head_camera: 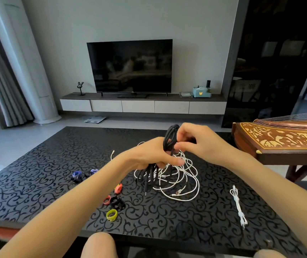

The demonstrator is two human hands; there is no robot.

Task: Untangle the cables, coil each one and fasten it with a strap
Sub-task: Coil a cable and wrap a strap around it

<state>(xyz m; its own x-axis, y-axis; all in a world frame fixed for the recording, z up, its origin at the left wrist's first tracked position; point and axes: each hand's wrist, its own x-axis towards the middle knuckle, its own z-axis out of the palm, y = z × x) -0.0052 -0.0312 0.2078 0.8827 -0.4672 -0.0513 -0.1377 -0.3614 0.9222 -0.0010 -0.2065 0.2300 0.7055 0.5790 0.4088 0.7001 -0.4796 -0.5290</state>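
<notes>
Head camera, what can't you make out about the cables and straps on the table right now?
black cable: its loop count, hidden inside the left hand and right hand that grip it.
white tangle: how many cables it holds; the thin strands overlap.
coiled white cable: whether a strap holds it, too small to tell.
purple strap: partly hidden by the left forearm.

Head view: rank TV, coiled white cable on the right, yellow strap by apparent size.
1. TV
2. coiled white cable, long but thin
3. yellow strap
TV is farthest, yet looks largest.
</notes>
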